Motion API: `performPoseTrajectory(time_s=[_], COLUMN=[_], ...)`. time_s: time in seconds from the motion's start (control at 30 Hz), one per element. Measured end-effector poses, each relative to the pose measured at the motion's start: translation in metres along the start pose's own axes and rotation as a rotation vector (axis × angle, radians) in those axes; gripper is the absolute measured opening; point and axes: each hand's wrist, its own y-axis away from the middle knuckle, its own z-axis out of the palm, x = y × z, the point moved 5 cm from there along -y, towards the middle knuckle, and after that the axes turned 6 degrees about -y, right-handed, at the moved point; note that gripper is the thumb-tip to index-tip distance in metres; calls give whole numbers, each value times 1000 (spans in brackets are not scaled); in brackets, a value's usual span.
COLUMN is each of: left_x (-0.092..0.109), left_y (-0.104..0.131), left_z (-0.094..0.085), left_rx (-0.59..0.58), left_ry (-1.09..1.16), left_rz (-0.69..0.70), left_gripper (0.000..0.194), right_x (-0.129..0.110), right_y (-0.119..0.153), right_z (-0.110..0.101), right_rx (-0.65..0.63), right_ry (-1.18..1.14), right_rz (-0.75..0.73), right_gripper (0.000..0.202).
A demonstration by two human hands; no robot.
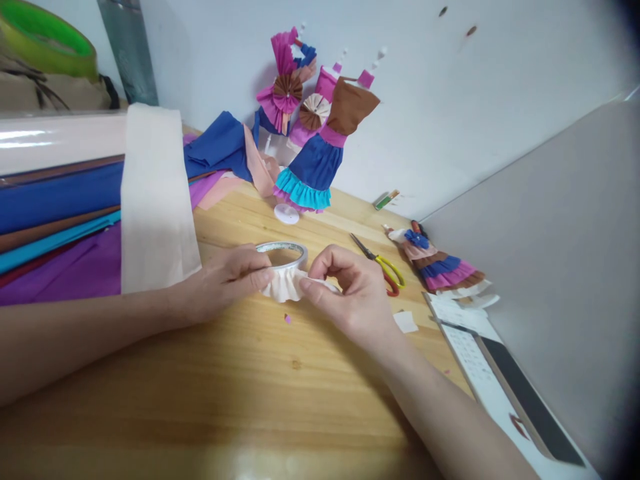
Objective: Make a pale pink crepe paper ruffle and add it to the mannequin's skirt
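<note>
A roll of tape (303, 256) is held up over the wooden table, with a gathered cream paper strip (284, 285) along its near side. My left hand (220, 283) is closed on the roll's left side, its thumb and fingers pinching the roll and the strip's left end. On the right, my right hand (353, 293) pinches the strip between thumb and curled fingers, and a loose end of it shows beside the thumb. The far rim of the roll and its hollow centre are visible.
Yellow-handled scissors (387, 267) lie beyond my right hand. Small paper dresses on stands (315, 160) are near the wall. Another paper dress (445, 270) lies at right, above a white board (480, 360). Coloured paper rolls (60, 187) fill the left. A purple scrap (287, 319) is on the table (225, 400).
</note>
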Motion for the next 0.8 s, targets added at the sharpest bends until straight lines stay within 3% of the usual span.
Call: performPoseTrajectory(time_s=[0.23, 0.37, 0.57, 0.67, 0.8], left_x=[0, -4, -1, -1, 2], left_y=[0, 0, 1, 0, 0], left_z=[1, 1, -1, -2, -1], left_rx=[7, 22, 6, -18, -39], left_ry=[2, 30, 7, -5, -13], left_rz=[32, -15, -22, -57, -43], left_gripper=[34, 33, 35, 35, 35], right_x=[-8, -12, -1, 5, 7], right_y=[6, 8, -3, -7, -8], right_z=[4, 3, -6, -9, -9], right_rx=[9, 4, -16, -77, -177], right_ry=[66, 67, 28, -1, 37], right_rz=[-78, -94, 30, 116, 132], right_gripper=[17, 18, 13, 8, 17])
